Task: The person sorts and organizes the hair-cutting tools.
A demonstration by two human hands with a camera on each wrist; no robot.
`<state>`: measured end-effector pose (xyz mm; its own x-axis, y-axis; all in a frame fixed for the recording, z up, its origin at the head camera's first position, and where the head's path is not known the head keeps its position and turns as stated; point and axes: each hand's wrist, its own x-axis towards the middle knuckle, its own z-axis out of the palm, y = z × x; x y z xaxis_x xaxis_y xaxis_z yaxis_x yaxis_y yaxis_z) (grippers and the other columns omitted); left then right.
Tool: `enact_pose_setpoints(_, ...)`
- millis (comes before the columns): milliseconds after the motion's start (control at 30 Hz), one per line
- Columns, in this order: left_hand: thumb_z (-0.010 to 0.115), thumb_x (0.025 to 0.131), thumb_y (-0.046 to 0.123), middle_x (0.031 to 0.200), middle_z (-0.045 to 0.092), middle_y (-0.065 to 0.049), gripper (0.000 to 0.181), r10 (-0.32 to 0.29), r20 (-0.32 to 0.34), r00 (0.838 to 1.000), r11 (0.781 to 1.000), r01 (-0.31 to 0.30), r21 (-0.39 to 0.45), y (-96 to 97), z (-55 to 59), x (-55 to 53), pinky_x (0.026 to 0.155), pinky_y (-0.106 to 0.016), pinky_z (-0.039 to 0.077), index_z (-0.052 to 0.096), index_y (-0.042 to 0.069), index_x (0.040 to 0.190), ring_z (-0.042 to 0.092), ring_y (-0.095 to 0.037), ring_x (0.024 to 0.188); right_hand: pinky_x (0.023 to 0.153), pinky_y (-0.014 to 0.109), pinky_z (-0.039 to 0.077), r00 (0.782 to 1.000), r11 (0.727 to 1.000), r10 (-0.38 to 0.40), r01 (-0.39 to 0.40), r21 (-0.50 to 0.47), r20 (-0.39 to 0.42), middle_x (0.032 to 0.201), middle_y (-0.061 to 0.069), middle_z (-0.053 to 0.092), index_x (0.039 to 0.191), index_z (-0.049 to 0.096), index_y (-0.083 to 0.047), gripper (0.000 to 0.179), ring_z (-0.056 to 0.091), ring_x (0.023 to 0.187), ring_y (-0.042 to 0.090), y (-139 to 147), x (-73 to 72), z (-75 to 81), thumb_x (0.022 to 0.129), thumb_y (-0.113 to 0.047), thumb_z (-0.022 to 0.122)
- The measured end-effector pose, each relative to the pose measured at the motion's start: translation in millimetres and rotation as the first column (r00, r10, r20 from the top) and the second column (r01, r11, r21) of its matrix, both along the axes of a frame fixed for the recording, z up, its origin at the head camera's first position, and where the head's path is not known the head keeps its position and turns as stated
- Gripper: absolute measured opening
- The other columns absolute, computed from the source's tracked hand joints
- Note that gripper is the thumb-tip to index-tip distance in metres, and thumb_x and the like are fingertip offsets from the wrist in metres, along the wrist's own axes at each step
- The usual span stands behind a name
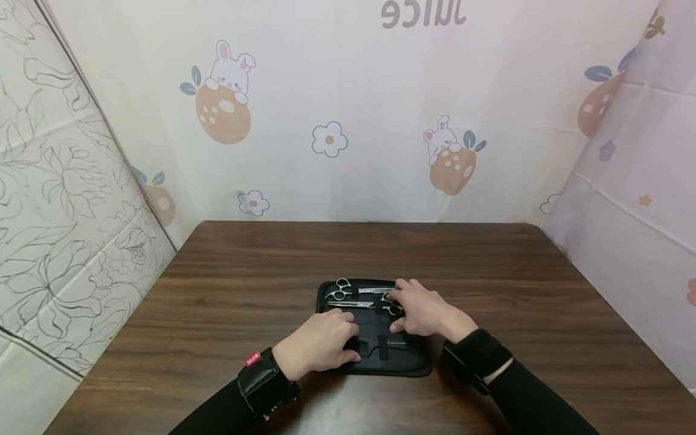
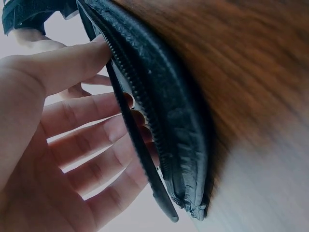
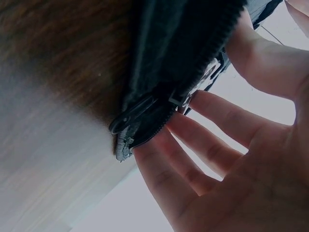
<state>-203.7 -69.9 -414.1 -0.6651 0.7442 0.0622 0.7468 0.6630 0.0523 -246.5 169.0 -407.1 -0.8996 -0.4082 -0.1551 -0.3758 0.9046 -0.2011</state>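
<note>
Bearing two pairs of silver scissors (image 1: 375, 290) across its upper part, their handles (image 1: 342, 289) at opposite ends, the black zippered case (image 1: 402, 369) lay on the brown wooden table (image 1: 244, 272) in front of me. Below them a dark slim tool (image 1: 399, 345) sat under a strap (image 1: 383, 347). My left hand (image 1: 323, 339) rested at the case's left side, thumb against the zipper edge (image 2: 145, 111), fingers apart and loose. My right hand (image 1: 425, 309) reached over the right side, fingers spread, touching near the lower pair's handles. Black wristbands (image 1: 266, 380) circled both wrists; a rabbit-print cloth (image 1: 370, 72) hung behind.
</note>
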Motion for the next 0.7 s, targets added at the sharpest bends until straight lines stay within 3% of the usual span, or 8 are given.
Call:
enact_pose_setpoints(367, 0.083, 0.084, 0.042, 0.085, 0.053, 0.009, 0.033, 0.001, 0.027, 1.000, 1.000, -0.002, 0.025, -7.3, -2.1, -1.2, 0.070, -0.027, 0.050, 0.076, 0.015, 0.101, 0.053, -0.008, 0.081, 0.076, 0.045, 0.050, 1.000, 1.000, 0.014, -0.014, -0.007, -0.017, 0.114, 0.000, 0.054, 0.132, 0.066, -0.009, 0.055, 0.049, 0.108, 0.022, 0, 0.4, -1.8, 0.084, -0.031, 0.085)
enact_pose_setpoints(700, 0.085, 0.081, 0.033, 0.086, 0.053, 0.010, 0.027, 0.041, 0.105, 0.994, 0.999, -0.044, 0.023, -22.6, 5.4, 1.6, 0.067, -0.029, 0.050, 0.074, 0.015, 0.097, 0.053, -0.008, 0.080, 0.077, 0.045, 0.049, 1.000, 1.000, 0.020, -0.020, -0.005, -0.021, 0.114, 0.001, 0.054, 0.132, 0.066, -0.009, 0.055, 0.049, 0.106, 0.022, 1, 0.8, -0.4, 0.085, -0.031, 0.085)
